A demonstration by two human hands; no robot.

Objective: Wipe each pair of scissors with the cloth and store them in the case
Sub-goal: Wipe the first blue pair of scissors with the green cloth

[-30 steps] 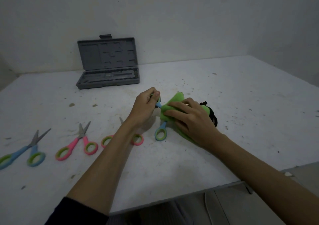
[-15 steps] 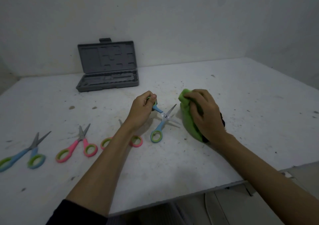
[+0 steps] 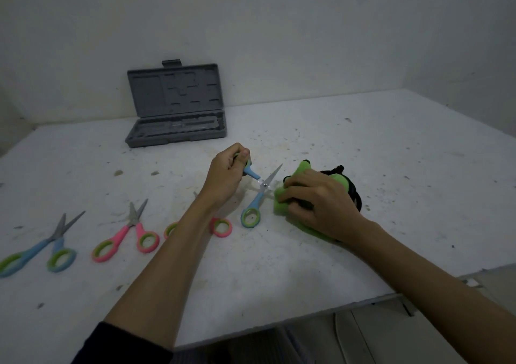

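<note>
My left hand (image 3: 227, 172) grips one handle loop of a pair of blue scissors (image 3: 255, 199), which are spread open above the table. One blade points up and right; the other runs into the green cloth (image 3: 282, 200). My right hand (image 3: 321, 204) holds that bunched cloth around the lower blade, pressed on the table. The open grey case (image 3: 178, 129) stands at the back left, its lid upright. Another blue pair (image 3: 42, 248) and a pink pair (image 3: 128, 234) lie at the left. A second pink pair (image 3: 222, 227) is partly hidden under my left forearm.
The white table (image 3: 363, 146) is speckled with dirt and meets grey walls at the back and right. Its front edge (image 3: 307, 317) runs diagonally below my arms, with floor beyond. A black strap (image 3: 354, 196) pokes out from under the cloth.
My right hand pulled the cloth off the blades to the right, then brought it back onto one blade. The scissors now stand spread open in my left hand.
</note>
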